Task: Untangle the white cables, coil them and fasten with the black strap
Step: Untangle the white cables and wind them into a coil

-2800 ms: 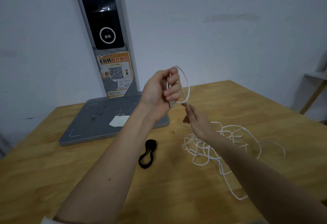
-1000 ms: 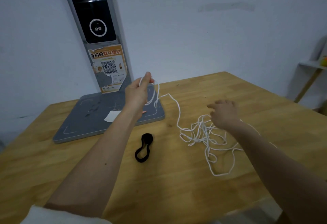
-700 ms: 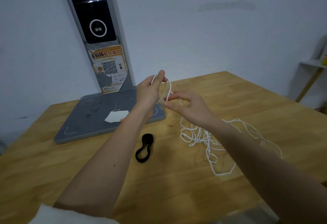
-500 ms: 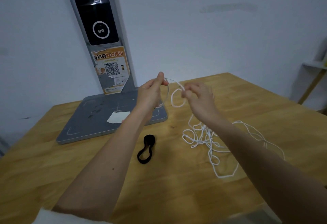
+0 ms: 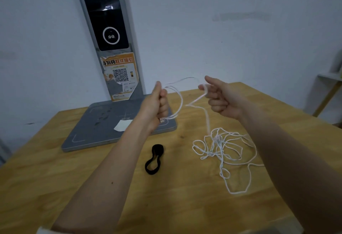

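A: White cables [image 5: 224,146]: where?
B: Mostly a loose tangle on the wooden table [image 5: 55,178], right of centre; one strand rises to both raised hands.
A: Left hand [image 5: 157,105]?
B: Fist curled round a few loops, plug end poking out below.
A: Right hand [image 5: 221,97]?
B: Thumb and forefinger pinch the strand, other fingers curled in.
A: Black strap [image 5: 154,159]?
B: Flat on the table, left of the tangle, apart from it. Grey stand base [image 5: 103,128] behind.
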